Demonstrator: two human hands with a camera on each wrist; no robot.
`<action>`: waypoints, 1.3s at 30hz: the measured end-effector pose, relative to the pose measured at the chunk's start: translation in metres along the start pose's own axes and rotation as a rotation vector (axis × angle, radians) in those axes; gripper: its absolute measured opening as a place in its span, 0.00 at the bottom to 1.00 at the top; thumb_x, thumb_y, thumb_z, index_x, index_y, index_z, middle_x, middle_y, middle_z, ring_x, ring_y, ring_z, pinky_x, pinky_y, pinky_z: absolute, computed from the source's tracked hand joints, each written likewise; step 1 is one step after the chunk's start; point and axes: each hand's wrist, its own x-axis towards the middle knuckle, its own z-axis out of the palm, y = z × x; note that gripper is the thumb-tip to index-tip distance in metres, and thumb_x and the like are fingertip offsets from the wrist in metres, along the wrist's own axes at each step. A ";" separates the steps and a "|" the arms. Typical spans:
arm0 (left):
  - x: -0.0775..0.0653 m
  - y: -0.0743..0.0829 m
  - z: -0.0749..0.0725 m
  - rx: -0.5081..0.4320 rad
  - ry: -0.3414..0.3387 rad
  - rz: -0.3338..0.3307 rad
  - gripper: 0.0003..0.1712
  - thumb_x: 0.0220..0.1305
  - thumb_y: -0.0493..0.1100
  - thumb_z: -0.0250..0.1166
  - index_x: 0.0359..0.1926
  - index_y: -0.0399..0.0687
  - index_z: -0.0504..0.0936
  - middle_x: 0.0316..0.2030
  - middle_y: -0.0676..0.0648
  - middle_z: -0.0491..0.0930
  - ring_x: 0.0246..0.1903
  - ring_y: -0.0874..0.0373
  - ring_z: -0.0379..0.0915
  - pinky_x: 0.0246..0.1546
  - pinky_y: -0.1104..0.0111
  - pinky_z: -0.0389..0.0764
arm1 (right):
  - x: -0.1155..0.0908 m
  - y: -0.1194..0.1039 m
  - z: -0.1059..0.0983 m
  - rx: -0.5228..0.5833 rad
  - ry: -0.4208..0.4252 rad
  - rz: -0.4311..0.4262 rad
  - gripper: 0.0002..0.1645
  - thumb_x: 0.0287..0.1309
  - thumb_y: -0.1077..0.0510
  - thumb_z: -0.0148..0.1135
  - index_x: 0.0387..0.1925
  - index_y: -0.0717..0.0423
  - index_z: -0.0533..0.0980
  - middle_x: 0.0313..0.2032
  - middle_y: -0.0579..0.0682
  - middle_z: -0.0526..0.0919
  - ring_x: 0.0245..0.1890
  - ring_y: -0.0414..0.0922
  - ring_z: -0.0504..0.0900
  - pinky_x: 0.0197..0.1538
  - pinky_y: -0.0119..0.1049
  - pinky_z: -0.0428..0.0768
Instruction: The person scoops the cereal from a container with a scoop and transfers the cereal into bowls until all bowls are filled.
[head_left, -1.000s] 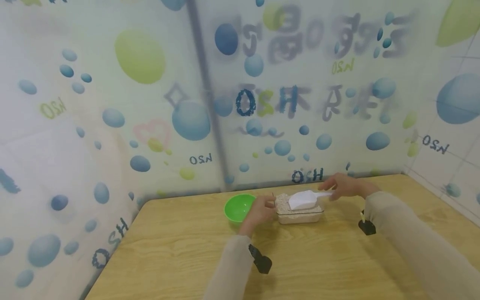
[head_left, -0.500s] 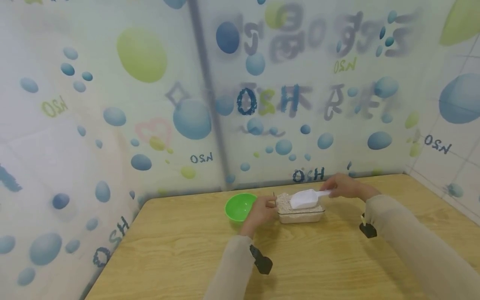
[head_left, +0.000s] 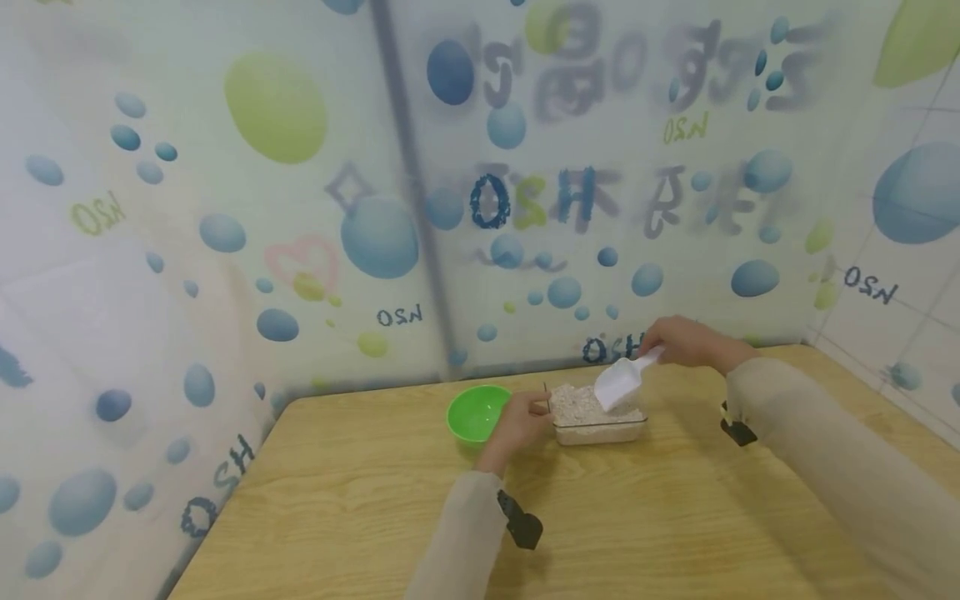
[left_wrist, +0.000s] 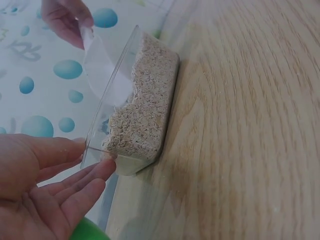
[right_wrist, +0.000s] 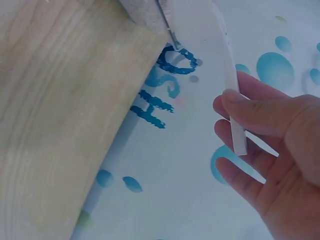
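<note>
A clear rectangular container (head_left: 600,435), filled with beige flakes that look like oats (left_wrist: 142,100), stands on the table. My left hand (head_left: 521,423) pinches its left end at the rim, thumb and fingertips on the wall in the left wrist view. With thumb and fingers, my right hand (head_left: 688,342) grips the handle of a white scoop (head_left: 618,382). The scoop slants, handle up to the right, its lip down at the flakes. How deep the lip sits is hard to tell. Beside my left hand is a green bowl (head_left: 474,412), partly covered by that hand.
The wooden table (head_left: 360,500) reaches back to a wall sheet (head_left: 525,292) printed with blue and green drops and lettering. Container and bowl stand near the table's back edge. Black wrist mounts (head_left: 522,527) hang below both sleeves.
My right hand has risen and tipped the scoop from lying nearly flat on the flakes to a steep slant, lip down. The left hand stays at the container.
</note>
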 end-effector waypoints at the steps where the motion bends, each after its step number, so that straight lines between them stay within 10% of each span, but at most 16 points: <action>1: 0.000 -0.001 0.000 -0.001 -0.001 0.005 0.21 0.62 0.31 0.59 0.57 0.32 0.73 0.46 0.35 0.78 0.47 0.44 0.75 0.45 0.58 0.78 | 0.001 -0.002 -0.001 -0.021 0.007 -0.002 0.10 0.48 0.74 0.62 0.33 0.64 0.81 0.34 0.57 0.82 0.39 0.58 0.78 0.44 0.52 0.76; 39: 0.001 0.003 0.000 0.002 -0.012 -0.054 0.22 0.63 0.34 0.59 0.59 0.37 0.73 0.47 0.38 0.78 0.48 0.46 0.75 0.45 0.58 0.77 | -0.012 -0.001 0.034 0.124 -0.005 0.091 0.13 0.58 0.68 0.57 0.45 0.68 0.78 0.44 0.62 0.80 0.46 0.61 0.76 0.48 0.55 0.74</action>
